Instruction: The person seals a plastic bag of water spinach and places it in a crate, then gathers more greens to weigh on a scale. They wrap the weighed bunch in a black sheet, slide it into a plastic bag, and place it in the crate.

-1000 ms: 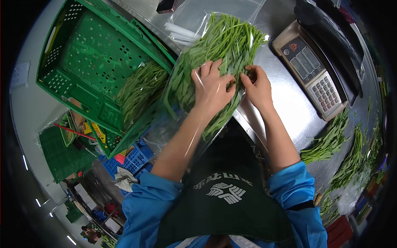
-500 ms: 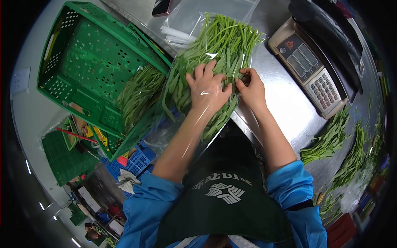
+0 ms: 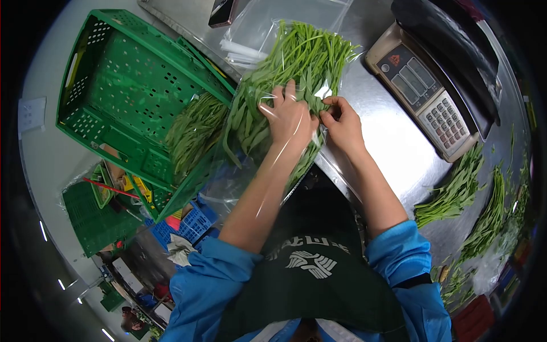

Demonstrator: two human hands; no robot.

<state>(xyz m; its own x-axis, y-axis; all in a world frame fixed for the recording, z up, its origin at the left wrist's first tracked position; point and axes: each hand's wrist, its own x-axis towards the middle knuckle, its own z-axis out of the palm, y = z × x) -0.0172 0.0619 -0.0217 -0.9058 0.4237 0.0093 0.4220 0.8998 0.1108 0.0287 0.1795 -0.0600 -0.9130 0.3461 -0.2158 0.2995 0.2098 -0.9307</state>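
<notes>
While seen from the head camera looking down, a clear, glossy plastic bag [image 3: 296, 62] packed with long, thin green stalks lies on a smooth steel table [image 3: 393, 142], its leafy end fanning away from the person. Spread flat with fingers apart, the left hand [image 3: 290, 117] presses on the bag's crinkled film. Just beside it, the right hand [image 3: 341, 126] has its fingertips pinched together on the film at the bag's edge. Left of the bag, a green perforated plastic crate [image 3: 131, 91] stands tilted, with another bagged bundle [image 3: 194, 131] of stalks against its wall. Right of the hands sits a beige scale [image 3: 424, 94] with a keypad, and loose stalks [image 3: 456, 194] lie farther right on the steel.
</notes>
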